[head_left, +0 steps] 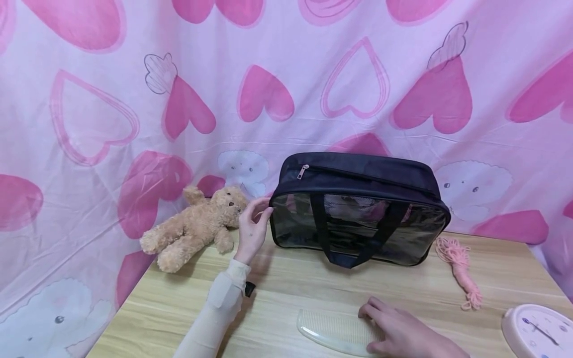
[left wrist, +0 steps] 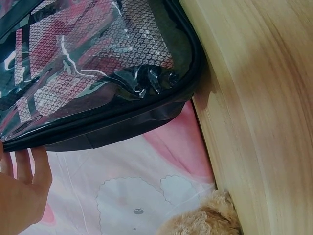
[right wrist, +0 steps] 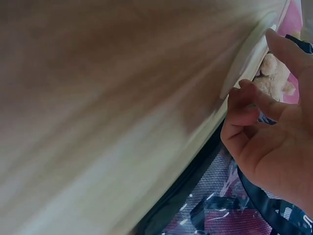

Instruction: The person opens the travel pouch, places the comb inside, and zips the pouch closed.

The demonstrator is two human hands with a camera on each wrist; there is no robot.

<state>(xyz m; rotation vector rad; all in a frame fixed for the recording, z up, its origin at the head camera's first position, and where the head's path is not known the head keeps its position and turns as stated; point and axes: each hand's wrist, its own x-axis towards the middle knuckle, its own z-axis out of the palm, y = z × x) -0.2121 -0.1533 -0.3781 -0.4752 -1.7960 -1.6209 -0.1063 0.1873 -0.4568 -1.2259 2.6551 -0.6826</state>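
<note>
A black bag [head_left: 353,176] with clear panels, a zip and a strap handle stands on the table. My left hand [head_left: 254,226] is at the bag's left side, its fingertips touching the edge; the left wrist view shows the fingers [left wrist: 41,169] along the dark piping. A pale translucent comb [head_left: 333,328] lies at the front of the table. Over the comb's right end is my right hand [head_left: 398,330], thumb and fingers spread apart across its width. Whether they press on the comb is hard to tell.
A tan teddy bear [head_left: 192,226] lies left of the bag. A bundle of pink yarn [head_left: 463,273] lies to the right, with a white round clock [head_left: 539,330] at the right front. Behind the table [head_left: 286,298] hangs a pink heart-patterned curtain [head_left: 264,44].
</note>
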